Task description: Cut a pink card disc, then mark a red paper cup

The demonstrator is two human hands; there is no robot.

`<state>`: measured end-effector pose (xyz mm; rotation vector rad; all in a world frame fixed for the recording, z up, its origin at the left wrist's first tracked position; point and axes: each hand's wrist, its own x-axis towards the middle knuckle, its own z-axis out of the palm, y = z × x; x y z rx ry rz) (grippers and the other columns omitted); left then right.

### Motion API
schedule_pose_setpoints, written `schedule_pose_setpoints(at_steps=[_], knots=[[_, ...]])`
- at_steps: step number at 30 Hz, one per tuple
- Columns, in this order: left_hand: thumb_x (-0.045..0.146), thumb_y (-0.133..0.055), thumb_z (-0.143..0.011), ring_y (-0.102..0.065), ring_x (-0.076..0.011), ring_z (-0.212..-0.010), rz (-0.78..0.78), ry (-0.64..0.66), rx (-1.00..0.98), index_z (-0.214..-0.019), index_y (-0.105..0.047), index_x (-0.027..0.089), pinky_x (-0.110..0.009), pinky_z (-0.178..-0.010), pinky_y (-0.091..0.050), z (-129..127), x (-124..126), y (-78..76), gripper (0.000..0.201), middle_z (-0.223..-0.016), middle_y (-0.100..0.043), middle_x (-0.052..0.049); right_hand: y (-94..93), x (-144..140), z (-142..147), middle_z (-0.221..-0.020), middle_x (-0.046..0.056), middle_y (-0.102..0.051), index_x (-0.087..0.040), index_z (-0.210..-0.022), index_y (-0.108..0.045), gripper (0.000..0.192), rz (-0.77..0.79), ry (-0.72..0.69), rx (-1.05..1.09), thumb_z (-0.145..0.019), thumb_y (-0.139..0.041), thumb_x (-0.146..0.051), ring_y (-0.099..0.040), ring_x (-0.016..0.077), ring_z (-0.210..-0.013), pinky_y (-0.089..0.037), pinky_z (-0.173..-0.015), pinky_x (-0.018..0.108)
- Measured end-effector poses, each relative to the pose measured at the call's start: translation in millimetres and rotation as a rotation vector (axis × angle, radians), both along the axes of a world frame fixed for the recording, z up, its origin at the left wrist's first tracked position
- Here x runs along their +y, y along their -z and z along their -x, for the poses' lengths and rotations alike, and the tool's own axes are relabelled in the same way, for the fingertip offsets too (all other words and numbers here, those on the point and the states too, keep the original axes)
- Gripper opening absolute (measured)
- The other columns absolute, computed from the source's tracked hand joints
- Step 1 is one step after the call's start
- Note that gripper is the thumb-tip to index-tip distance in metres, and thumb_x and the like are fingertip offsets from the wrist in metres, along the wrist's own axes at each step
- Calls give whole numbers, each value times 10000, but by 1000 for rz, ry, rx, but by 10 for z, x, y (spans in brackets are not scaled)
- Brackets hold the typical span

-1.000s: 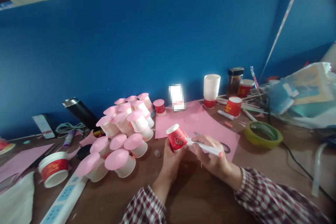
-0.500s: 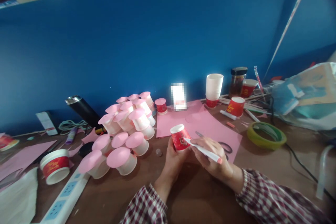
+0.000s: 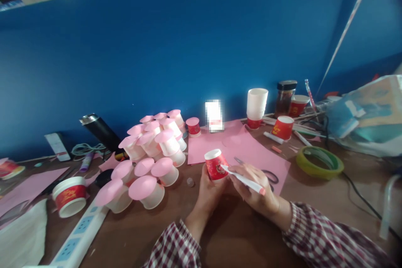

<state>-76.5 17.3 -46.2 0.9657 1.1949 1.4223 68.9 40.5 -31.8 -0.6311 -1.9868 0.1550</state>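
We pinch the small red cup (image 3: 216,165) in our left hand (image 3: 205,190) and a white stick (image 3: 243,180) in our right hand (image 3: 256,190) (many pink-topped cups (image 3: 147,155) already piled beside, this one bare).

the left hand (image 3: 210,186) covers the lower side of the red cup (image 3: 216,165), so its base can't be seen. the scissors (image 3: 266,175) are half hidden behind the right hand (image 3: 255,186). a pixelated patch blots out the small white item (image 3: 214,115) by the wall. the power strip (image 3: 75,240) runs off the bottom edge. print on the cup is too small to read.
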Motion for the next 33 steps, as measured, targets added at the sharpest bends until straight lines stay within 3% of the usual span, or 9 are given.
schedule_pose_setpoints(at_steps=[33], knots=[[349, -744, -671, -642, -236, -915, -64, 33, 218, -1118, -510, 147, -334, -785, -497, -33, -22, 16, 544, -1006, -665, -119, -70, -25, -10, -843, 65, -681, -194, -997, -620, 150, -35, 35, -12, -887, -520, -176, -653, 186, -754, -557, -680, 327]])
